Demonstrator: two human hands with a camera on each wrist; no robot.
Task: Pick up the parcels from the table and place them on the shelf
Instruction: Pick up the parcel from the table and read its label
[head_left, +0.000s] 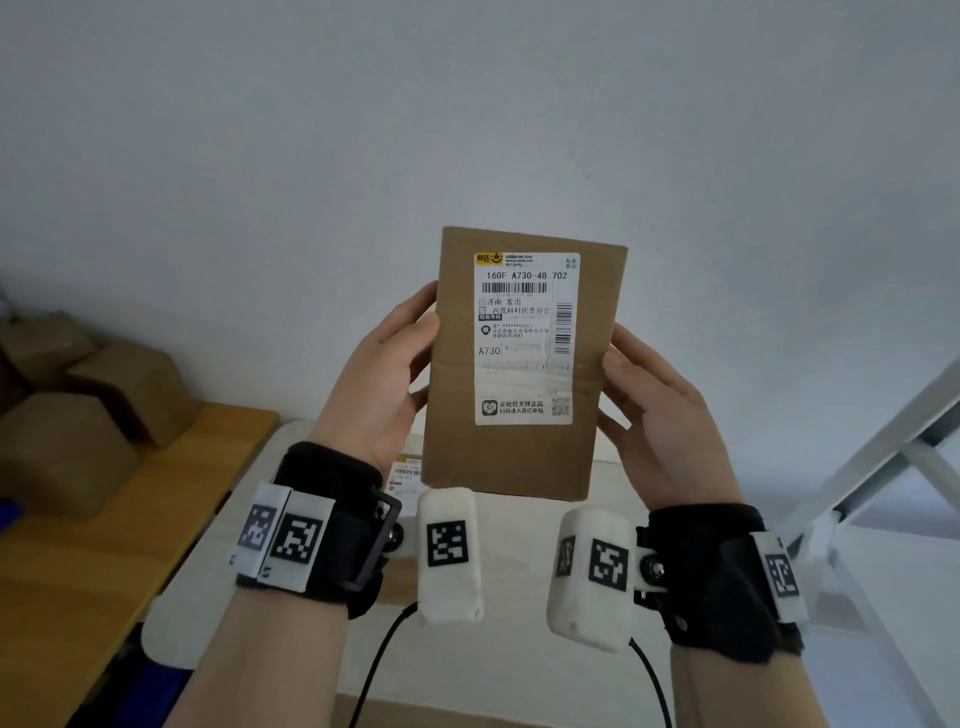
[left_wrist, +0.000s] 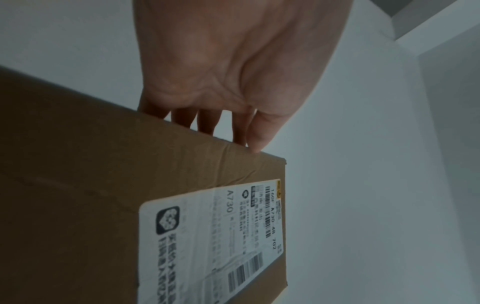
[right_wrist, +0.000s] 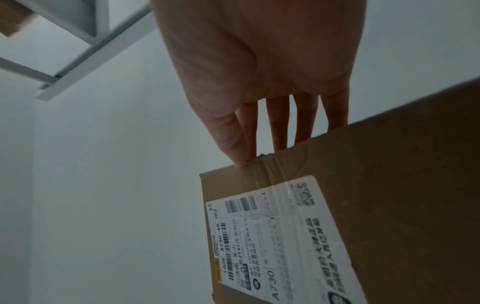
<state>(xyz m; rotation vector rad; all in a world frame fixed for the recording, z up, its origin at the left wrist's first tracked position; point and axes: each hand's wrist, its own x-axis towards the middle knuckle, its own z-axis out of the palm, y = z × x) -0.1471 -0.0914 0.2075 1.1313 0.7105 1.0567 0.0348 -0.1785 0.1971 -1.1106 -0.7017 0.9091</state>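
A brown cardboard parcel (head_left: 519, 452) with a white shipping label (head_left: 524, 338) is held upright in the air, label facing me. My left hand (head_left: 395, 364) grips its left edge, thumb on the front and fingers behind. My right hand (head_left: 654, 405) grips the right edge the same way. In the left wrist view the parcel (left_wrist: 91, 185) fills the lower left under my left hand (left_wrist: 233, 82). The right wrist view shows the parcel (right_wrist: 376, 185) at lower right under my right hand (right_wrist: 259, 82). Another labelled parcel (head_left: 408, 470) lies on the white table (head_left: 218, 545) below.
Several brown boxes (head_left: 93, 405) sit on a wooden surface (head_left: 104, 545) at the left. A white metal shelf frame (head_left: 883, 447) rises at the right, also seen in the right wrist view as the shelf frame (right_wrist: 85, 51). A plain white wall (head_left: 467, 104) is ahead.
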